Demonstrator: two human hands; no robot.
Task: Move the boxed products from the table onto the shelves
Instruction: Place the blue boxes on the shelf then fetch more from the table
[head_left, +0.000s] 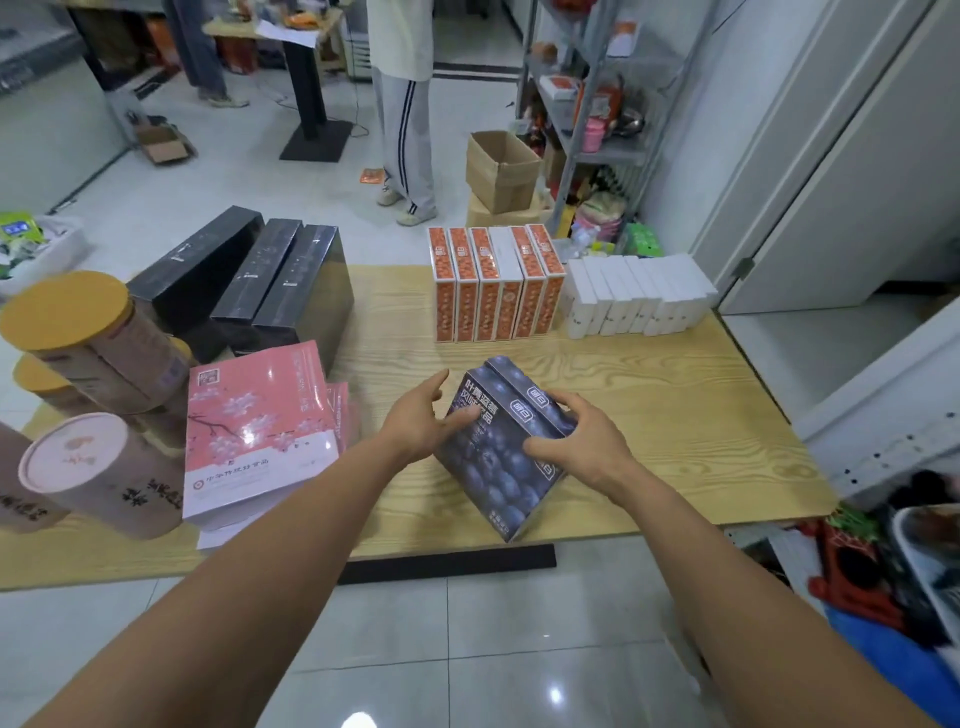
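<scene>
1. We find the left hand (421, 423) with its fingers (462, 415) laid nearly straight against the left face of a pair of dark blue blueberry-print boxes (493, 480). The thumb stands clear above.
2. The right hand (584, 441) has its fingers (543, 446) curled over the pair's top right edge, gripping it.
3. The pair lies between the two sets of fingers, tilted, at the near edge of the wood-grain counter (665, 410). We cannot tell whether it rests there or is lifted.
4. Beyond the fingers stands a row of orange boxes (493, 291), with a row of white boxes (634, 299) just to its right.
5. Left of the left fingers lie pink boxes (260, 431) and round canisters (98, 338). Black boxes (249, 280) lie further back.
6. Well beyond the right fingers, past the counter, a metal shelf rack (576, 145) stands on the floor.
</scene>
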